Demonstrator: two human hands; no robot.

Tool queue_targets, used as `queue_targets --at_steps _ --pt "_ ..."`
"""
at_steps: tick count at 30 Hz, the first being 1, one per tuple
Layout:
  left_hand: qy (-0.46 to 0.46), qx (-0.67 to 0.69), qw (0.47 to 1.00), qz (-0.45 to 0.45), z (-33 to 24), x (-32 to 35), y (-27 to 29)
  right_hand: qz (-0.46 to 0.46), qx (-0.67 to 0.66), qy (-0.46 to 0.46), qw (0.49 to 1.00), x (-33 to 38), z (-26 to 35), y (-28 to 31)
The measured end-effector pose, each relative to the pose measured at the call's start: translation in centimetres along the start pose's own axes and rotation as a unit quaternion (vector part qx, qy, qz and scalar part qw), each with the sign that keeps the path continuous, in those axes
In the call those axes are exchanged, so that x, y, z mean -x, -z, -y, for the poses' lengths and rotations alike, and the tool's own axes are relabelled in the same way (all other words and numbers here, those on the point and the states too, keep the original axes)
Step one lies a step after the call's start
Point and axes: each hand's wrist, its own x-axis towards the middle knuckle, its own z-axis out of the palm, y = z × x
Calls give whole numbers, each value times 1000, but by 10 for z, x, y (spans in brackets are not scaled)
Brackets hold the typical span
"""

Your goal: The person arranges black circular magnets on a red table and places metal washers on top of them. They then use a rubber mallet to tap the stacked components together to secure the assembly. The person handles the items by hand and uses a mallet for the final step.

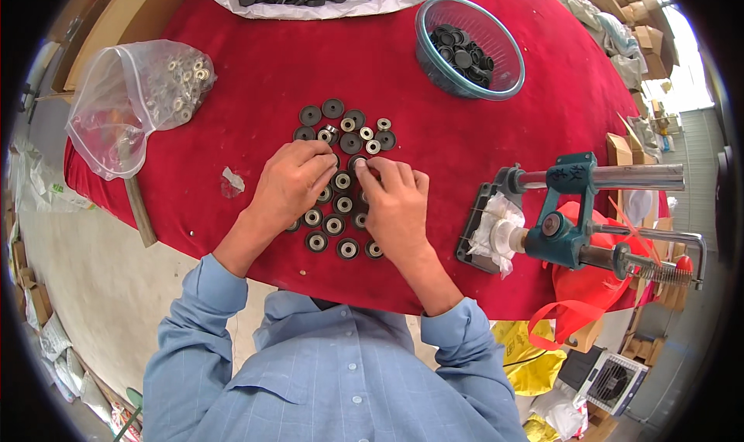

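Note:
Black round wheels stand in a loose cluster on the red cloth. Those nearer me, such as one wheel (348,248), have a metal bearing in the centre. Farther off are plain black wheels (310,115) and loose metal bearings (384,123), some resting on wheels. My left hand (288,180) is closed at the cluster's left side, fingertips pinched together; what they hold is hidden. Opposite it, my right hand (397,203) pinches a black wheel (356,162) with thumb and forefinger. The hands partly cover several wheels.
A clear bag of bearings (182,81) lies at left, near a hammer handle (140,213). Black parts fill a clear bowl (508,62) and a white sack (325,11) at the back. A green hand press (570,213) occupies the right, beside a red bag (577,306).

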Motion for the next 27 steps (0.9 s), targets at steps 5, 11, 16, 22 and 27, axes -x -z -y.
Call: queue_targets --at_steps 5,11,16,22,27 --pt "-34 -19 999 11 0 0 3 -60 -52 -87 993 -14 -22 -1" --pt "-65 -77 994 46 -4 4 13 -31 -42 -79 996 -27 -27 -16" --pt "-79 -122 985 87 -5 8 17 -48 -47 -66 996 -28 -30 -25" --pt "-65 -115 987 90 -6 11 17 -87 -86 -131 984 -35 -46 -14" --pt "-62 -120 986 93 -9 10 19 -51 -90 -102 989 -37 -51 -21"
